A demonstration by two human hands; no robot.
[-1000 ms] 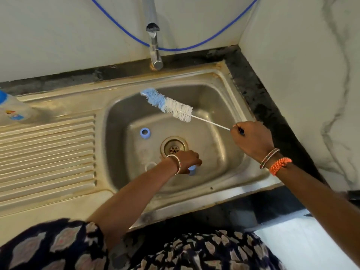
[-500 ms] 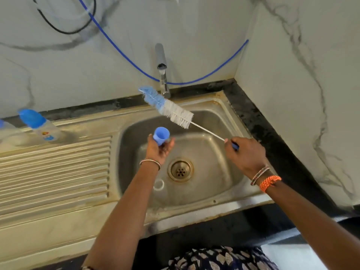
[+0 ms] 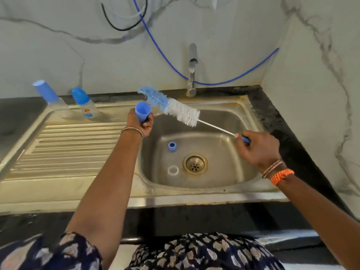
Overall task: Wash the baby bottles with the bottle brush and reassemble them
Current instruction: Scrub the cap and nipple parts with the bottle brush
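My left hand (image 3: 140, 124) grips a blue bottle cap (image 3: 142, 112), held open side up over the sink's left rim. My right hand (image 3: 258, 148) grips the blue handle of the bottle brush (image 3: 175, 108), whose blue and white bristles point up and left, close beside the cap without entering it. A blue screw ring (image 3: 172, 146) and a clear nipple (image 3: 173, 170) lie in the sink basin (image 3: 224, 152) near the drain. Two capped baby bottles, one (image 3: 85, 106) with a printed label and another (image 3: 48, 96) to its left, stand at the back of the drainboard.
The tap (image 3: 191, 71) rises behind the basin, with no water running. A ribbed steel drainboard (image 3: 64, 149) lies to the left. A blue hose (image 3: 224, 82) and black cable run along the marble wall. A dark counter edge borders the sink on the right.
My left hand lifted the blue cap out of the basin and carried it up and left to the sink rim. The brush stayed raised in my right hand. The view tilted upward.
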